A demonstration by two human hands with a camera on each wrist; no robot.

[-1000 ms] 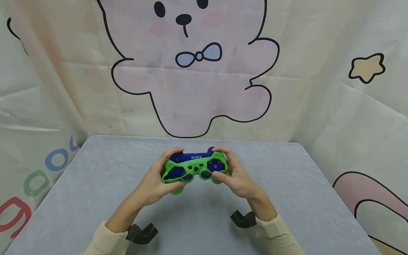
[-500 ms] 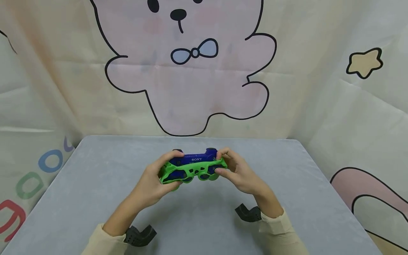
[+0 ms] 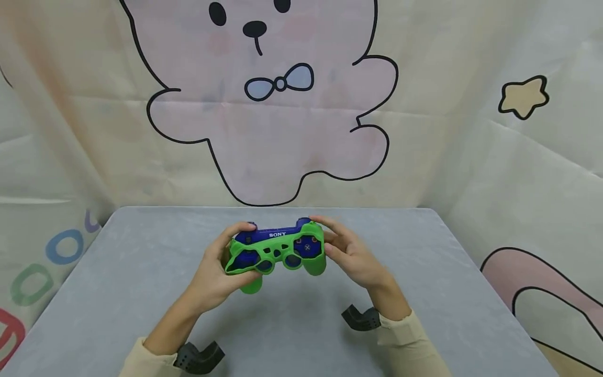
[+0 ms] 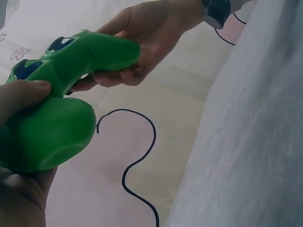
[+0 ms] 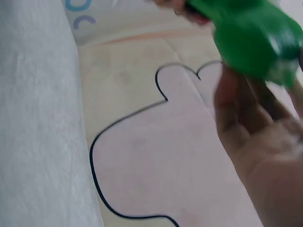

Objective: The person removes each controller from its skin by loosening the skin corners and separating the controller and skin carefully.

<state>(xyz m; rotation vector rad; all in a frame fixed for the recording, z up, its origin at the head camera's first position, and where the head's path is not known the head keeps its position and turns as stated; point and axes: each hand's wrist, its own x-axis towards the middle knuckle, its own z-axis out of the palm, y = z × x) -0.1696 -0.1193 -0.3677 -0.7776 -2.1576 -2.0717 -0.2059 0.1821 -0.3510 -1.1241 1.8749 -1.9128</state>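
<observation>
A matte, short-napped grey-blue table lies beneath a blue controller in a glossy, rounded green cover, held above its mid-width. The long axis runs left to right; handles point toward the near edge. The left grip clamps the controller's left end; the right grip curls around its right.

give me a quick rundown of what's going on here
Someone's left hand and right hand are holding a blue game controller between them, above a table with a gray surface. A green cover is on the controller, with the upper blue part marked SONY showing above it. The left hand grips one end, its thumb over the lower front. The right hand holds the other end with its thumb and fingers at the edge.
</observation>
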